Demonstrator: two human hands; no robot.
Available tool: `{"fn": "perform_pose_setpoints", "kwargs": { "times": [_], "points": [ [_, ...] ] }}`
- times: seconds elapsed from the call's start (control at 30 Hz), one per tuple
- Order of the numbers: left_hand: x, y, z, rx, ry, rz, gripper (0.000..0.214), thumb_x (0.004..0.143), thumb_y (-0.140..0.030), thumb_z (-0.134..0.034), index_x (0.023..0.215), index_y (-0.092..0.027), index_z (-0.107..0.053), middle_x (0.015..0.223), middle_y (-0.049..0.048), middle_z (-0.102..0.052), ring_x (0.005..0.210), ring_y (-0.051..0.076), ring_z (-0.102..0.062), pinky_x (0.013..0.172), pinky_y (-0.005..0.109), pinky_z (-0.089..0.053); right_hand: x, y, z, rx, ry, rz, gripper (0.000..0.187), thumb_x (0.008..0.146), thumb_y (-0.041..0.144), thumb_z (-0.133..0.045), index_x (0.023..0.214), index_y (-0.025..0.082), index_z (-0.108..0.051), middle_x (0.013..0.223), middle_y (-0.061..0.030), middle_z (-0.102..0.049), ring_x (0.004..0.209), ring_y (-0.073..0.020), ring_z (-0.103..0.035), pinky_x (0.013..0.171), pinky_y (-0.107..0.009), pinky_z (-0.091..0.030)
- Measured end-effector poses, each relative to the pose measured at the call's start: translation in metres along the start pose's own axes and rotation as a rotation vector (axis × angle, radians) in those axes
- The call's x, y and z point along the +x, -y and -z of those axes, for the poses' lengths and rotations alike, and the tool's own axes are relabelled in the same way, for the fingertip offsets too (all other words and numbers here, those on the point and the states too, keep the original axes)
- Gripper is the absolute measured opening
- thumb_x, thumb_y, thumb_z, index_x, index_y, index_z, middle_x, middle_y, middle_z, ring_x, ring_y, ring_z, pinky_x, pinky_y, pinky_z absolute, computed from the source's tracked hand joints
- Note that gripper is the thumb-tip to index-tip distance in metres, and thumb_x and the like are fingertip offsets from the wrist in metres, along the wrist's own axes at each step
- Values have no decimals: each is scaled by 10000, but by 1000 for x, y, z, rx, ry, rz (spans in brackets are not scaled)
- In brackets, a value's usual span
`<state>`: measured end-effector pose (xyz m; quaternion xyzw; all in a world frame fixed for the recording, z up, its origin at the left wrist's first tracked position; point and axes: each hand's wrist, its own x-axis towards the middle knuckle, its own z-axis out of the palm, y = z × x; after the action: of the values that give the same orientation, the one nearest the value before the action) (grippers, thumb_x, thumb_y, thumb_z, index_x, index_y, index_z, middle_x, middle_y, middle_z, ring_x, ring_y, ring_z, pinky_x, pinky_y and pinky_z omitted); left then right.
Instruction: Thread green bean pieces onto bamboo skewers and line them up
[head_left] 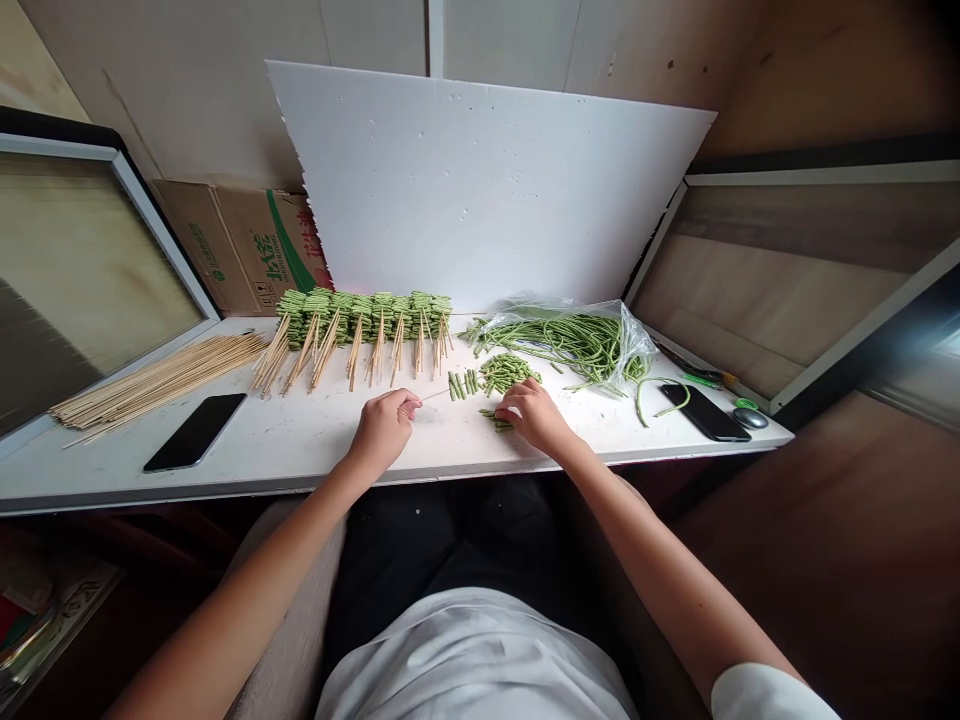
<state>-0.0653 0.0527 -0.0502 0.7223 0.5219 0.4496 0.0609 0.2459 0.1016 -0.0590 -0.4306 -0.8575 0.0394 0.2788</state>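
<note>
My left hand (385,425) is closed in a pinch on the bare end of a thin bamboo skewer (435,396). Several short pieces of green long bean (463,384) sit side by side across the skewer's other end. My right hand (532,412) bends down over a few cut bean pieces (495,420) near the table's front, its fingertips together on them and partly hiding them. Just behind that hand lies a heap of cut bean pieces (510,372).
Stacked bean skewers (360,318) line the back left, sticks facing me. Loose bamboo skewers (161,380) and a phone (196,432) lie left. Uncut long beans (555,335) spill from a plastic bag (637,345); another phone (705,412) lies right. A white foam board (487,190) stands behind.
</note>
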Motion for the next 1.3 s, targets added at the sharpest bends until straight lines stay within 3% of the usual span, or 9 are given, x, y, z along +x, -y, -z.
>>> {"fn": "perform_pose_setpoints", "kwargs": {
  "times": [0.17,0.27,0.4,0.57,0.8,0.97,1.3],
  "points": [
    [1,-2,3,1,-6,-7,236,937,-171,-532,841,-215,-742,723,27,-741,707,213,-701,698,298,-525,4,4,5,228,-128,-91,215,959,428,-756,890,251,-856,930,-125,-799,944,-321,-645,917,-500,-500],
    [2,-7,6,-4,-28,-10,233,946,-188,-536,852,-215,-747,717,25,-739,688,206,-696,683,291,-526,7,4,9,560,-214,-258,321,860,570,-831,910,254,-856,975,-104,-825,911,-299,-698,839,-449,-528],
    [1,-14,9,-24,-52,-13,237,963,-209,-537,856,-221,-748,715,20,-745,680,198,-703,674,280,-535,10,6,16,1007,-271,-475,477,684,596,-947,983,236,-857,957,-77,-821,892,-250,-715,734,-349,-511],
    [1,-20,11,-20,-67,-51,248,968,-202,-525,866,-217,-751,719,21,-746,685,196,-712,675,274,-544,10,14,26,1330,-212,-460,385,761,550,-915,987,247,-841,1021,-50,-798,942,-198,-697,711,-285,-497],
    [0,-19,11,-22,-59,-62,242,935,-153,-531,853,-217,-749,757,26,-766,697,198,-721,675,276,-562,9,24,25,1427,-214,-486,339,775,507,-924,990,255,-855,1165,-87,-816,1146,-258,-730,754,-299,-544],
    [-1,-18,10,-24,-48,-59,243,914,-135,-537,835,-222,-750,760,25,-771,700,199,-723,681,280,-565,10,29,25,1426,-224,-523,374,727,502,-954,981,255,-834,1158,-86,-827,1140,-270,-755,792,-321,-566],
    [-2,-16,8,-11,-51,-59,261,897,-112,-529,847,-219,-761,761,26,-781,707,204,-734,696,286,-567,11,32,26,1456,-270,-543,405,643,454,-1007,943,257,-821,1071,-74,-838,1117,-294,-764,692,-312,-527]
  ]
}}
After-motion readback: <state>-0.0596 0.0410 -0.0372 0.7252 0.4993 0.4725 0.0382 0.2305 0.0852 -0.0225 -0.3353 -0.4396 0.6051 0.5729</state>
